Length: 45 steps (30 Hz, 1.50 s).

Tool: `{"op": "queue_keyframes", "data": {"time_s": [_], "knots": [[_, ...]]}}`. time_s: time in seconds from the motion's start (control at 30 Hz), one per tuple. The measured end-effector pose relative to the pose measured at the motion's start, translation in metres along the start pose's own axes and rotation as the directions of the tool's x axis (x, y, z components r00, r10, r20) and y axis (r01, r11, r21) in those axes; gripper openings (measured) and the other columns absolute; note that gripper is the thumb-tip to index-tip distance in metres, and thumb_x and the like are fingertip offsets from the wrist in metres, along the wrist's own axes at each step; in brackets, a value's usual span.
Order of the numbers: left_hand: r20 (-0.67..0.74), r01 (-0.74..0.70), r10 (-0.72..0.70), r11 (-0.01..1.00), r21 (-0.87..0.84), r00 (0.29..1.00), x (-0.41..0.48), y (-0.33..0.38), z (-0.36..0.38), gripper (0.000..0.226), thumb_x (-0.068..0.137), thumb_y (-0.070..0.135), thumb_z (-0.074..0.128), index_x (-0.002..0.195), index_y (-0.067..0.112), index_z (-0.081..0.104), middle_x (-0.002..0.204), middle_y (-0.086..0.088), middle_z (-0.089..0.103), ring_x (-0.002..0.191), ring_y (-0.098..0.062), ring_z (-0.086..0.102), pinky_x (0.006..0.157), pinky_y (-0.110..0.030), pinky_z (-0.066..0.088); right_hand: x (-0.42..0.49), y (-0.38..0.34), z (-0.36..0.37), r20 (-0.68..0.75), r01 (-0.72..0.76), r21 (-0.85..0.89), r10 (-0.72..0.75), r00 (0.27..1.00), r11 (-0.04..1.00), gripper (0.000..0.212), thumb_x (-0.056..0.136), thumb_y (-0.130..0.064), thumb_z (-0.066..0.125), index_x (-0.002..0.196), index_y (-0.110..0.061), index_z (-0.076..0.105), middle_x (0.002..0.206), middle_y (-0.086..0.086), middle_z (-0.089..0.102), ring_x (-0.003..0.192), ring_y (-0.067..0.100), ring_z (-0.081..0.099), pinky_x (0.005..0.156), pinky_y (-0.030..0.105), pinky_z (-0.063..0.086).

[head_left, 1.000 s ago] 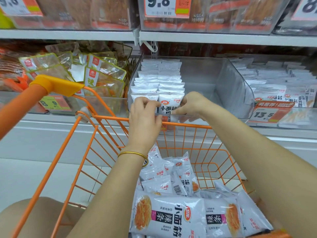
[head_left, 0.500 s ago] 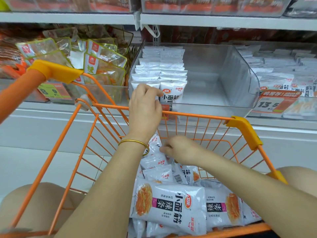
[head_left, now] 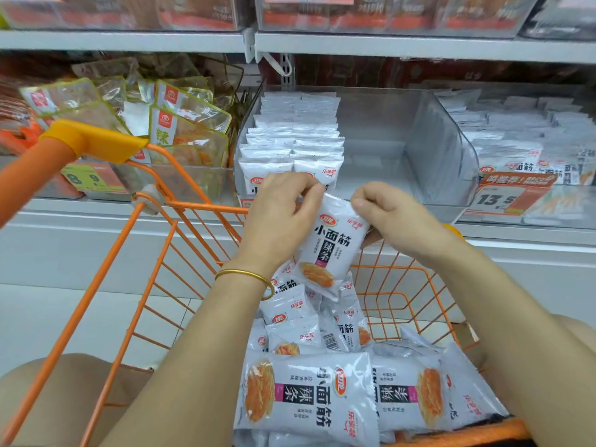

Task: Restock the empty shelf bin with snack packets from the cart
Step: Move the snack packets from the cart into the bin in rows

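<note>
Snack packet [head_left: 332, 250] hangs upright above the cart [head_left: 193, 206] — left grip [head_left: 280, 217] and right grip [head_left: 387, 214] each pinch its top edge. Just behind, the shelf bin [head_left: 435, 140] holds packet rows [head_left: 290, 137] along its left side — loose packets [head_left: 306, 391] lie in the cart.

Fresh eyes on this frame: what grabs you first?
A white snack packet is held up at centre, pinched at its top corners by the left hand and the right hand. Below it, the orange cart is loaded with a pile of packets of the same kind. Behind it, the clear shelf bin has rows of packets in its left half, while its right half is bare.
</note>
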<state>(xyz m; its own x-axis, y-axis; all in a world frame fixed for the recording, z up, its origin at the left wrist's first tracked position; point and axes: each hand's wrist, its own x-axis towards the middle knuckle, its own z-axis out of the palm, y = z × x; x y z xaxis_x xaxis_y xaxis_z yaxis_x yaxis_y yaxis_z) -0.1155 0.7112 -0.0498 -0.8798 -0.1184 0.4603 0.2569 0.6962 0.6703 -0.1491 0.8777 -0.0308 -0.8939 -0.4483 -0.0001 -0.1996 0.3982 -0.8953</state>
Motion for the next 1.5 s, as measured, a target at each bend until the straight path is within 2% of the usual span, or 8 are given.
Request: {"op": "queue_keyframes", "data": {"time_s": [0.23,0.37,0.5,0.63,0.73,1.0,1.2,1.5], "knots": [[0.118,0.237,-0.209,0.915,-0.327,0.971,0.001,0.014,0.002,0.018,0.091,0.014,0.058,0.089,0.031,0.051,0.081,-0.02,0.061,0.077,-0.034,0.061,0.072,-0.045,0.051,0.001,0.004,-0.001,0.034,-0.116,0.349,0.111,0.993,0.93,0.021,0.098,-0.026,0.046,0.09,-0.012,0.057,0.079,0.006,0.07,0.069,0.017,0.07,0.058,0.03,0.059],[0.005,0.24,-0.261,0.879,-0.412,0.965,0.006,0.017,-0.001,0.019,0.091,0.011,0.057,0.086,0.028,0.048,0.062,-0.002,0.054,0.058,-0.011,0.053,0.056,-0.027,0.044,-0.001,0.009,-0.001,0.29,-0.238,0.281,0.154,0.945,0.93,0.033,0.083,-0.019,0.07,0.114,-0.017,0.058,0.104,0.005,0.073,0.091,0.024,0.072,0.077,0.042,0.059],[-0.031,0.259,-0.306,0.852,-0.454,0.952,0.007,0.02,-0.001,0.01,0.092,0.014,0.056,0.094,0.022,0.051,0.068,-0.002,0.058,0.065,-0.013,0.057,0.06,-0.03,0.049,-0.001,0.006,0.005,0.245,-0.227,0.267,0.162,0.956,0.937,0.022,0.083,-0.002,0.066,0.104,-0.01,0.064,0.09,0.003,0.075,0.077,0.018,0.072,0.062,0.031,0.06],[-0.206,0.147,-0.141,0.989,0.016,0.968,0.013,-0.001,-0.003,0.017,0.09,0.014,0.055,0.105,0.017,0.061,0.103,0.003,0.061,0.102,-0.015,0.052,0.087,-0.019,0.034,0.011,-0.002,-0.021,-0.061,-0.113,0.359,0.144,0.988,0.926,0.018,0.088,-0.007,0.061,0.106,-0.007,0.062,0.098,0.007,0.073,0.081,0.019,0.071,0.068,0.034,0.06],[-0.139,0.11,-0.074,0.956,0.271,0.988,0.013,-0.012,0.0,0.023,0.087,0.01,0.054,0.104,0.017,0.067,0.11,0.0,0.057,0.108,-0.023,0.045,0.088,-0.021,0.027,0.025,-0.007,-0.039,-0.249,0.0,0.343,0.091,0.964,0.94,0.021,0.091,-0.007,0.058,0.112,-0.01,0.058,0.106,0.006,0.07,0.091,0.02,0.068,0.074,0.037,0.06],[-0.14,-0.039,0.113,0.893,0.449,0.984,0.018,-0.003,0.005,0.031,0.082,0.016,0.06,0.113,0.017,0.063,0.126,-0.007,0.053,0.121,-0.031,0.043,0.093,-0.044,0.033,0.086,0.02,-0.059,-0.384,-0.099,0.294,0.212,0.899,0.951,0.032,0.086,-0.003,0.062,0.118,-0.007,0.055,0.114,0.008,0.067,0.1,0.025,0.066,0.085,0.049,0.055],[0.13,-0.154,0.096,0.799,0.581,0.987,0.051,0.002,0.018,0.055,0.091,0.044,0.024,0.137,0.023,0.045,0.15,-0.005,0.034,0.141,-0.023,0.025,0.113,-0.052,0.008,0.154,0.052,-0.061,-0.417,-0.303,0.174,0.349,0.839,0.937,0.029,0.081,0.001,0.065,0.106,-0.009,0.056,0.111,0.01,0.067,0.102,0.03,0.064,0.09,0.049,0.053],[0.05,-0.172,0.184,0.738,0.653,0.982,0.066,-0.012,0.037,0.055,0.092,0.043,0.025,0.122,0.014,0.061,0.13,-0.009,0.058,0.123,-0.025,0.052,0.107,-0.056,0.028,0.245,0.071,-0.062,-0.501,-0.389,-0.16,0.265,0.824,0.907,0.036,0.088,-0.01,0.062,0.123,-0.006,0.054,0.125,0.011,0.061,0.111,0.026,0.059,0.092,0.034,0.047]]}}
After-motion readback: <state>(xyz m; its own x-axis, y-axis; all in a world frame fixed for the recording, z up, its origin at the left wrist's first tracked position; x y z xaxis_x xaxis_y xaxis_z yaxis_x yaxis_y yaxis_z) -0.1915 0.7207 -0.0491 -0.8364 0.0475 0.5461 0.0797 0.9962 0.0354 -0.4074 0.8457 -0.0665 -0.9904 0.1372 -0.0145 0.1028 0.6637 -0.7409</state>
